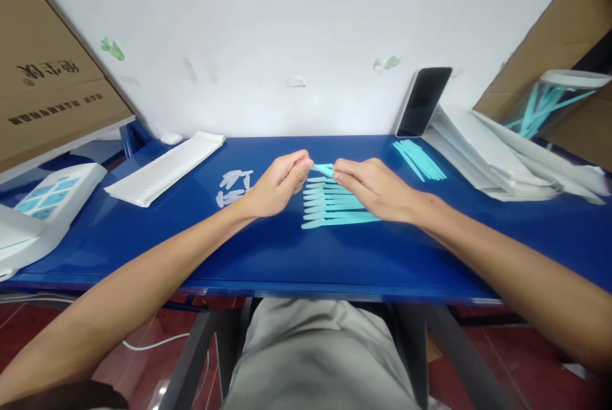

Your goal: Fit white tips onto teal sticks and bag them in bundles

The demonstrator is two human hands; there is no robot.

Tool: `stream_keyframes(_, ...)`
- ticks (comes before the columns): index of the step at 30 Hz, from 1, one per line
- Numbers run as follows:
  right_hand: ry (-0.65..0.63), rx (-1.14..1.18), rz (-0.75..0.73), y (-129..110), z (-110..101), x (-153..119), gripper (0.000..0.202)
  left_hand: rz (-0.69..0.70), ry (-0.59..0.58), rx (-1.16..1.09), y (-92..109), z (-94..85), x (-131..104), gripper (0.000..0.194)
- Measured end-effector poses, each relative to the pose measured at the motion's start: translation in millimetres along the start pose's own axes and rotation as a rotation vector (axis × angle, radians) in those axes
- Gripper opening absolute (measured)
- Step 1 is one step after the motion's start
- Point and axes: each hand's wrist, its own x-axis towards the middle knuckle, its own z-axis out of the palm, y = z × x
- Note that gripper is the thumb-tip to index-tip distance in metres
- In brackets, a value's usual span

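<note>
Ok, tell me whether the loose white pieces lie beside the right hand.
No, the loose white pieces lie beside the left hand.

Pale grey, creased clothing [320, 359] shows at six o'clock, a dark brown sleeve edge [71, 396] at seven o'clock. The left hand [278, 185] and right hand [373, 187] are bare.

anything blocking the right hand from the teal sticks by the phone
Nothing visible: only blue tabletop shows between the right hand and those sticks. The phone stands behind them and white packets lie to their right, off that line. The hand does hold another stick.
</note>
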Motion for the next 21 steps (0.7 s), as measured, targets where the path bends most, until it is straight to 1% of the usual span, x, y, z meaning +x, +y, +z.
stream_keyframes(3, -0.009, 0.001, -0.022, 3, 3, 0, 0.032, -0.009, -0.011, -0.013, -3, 1.4, -2, 0.04)
stream_keyframes(7, 0.0, -0.002, -0.026, 5, 4, -1, 0.033, 0.005, 0.004, 0.022, -4, 3.1, -3, 0.039)
stream_keyframes(14, 0.009, -0.01, -0.038, 4, 3, -3, 0.033, 0.079, 0.033, 0.176, 0, 2.5, -2, 0.04)
stream_keyframes(18, 0.002, -0.003, -0.04, 1, 3, -3, 0.034, 0.071, 0.011, 0.209, 8, 0.8, -2, 0.041)
stream_keyframes(21, -0.022, -0.005, -0.068, 0, 4, -3, 0.033, 0.076, -0.046, 0.262, 12, 4.3, -3, 0.043)
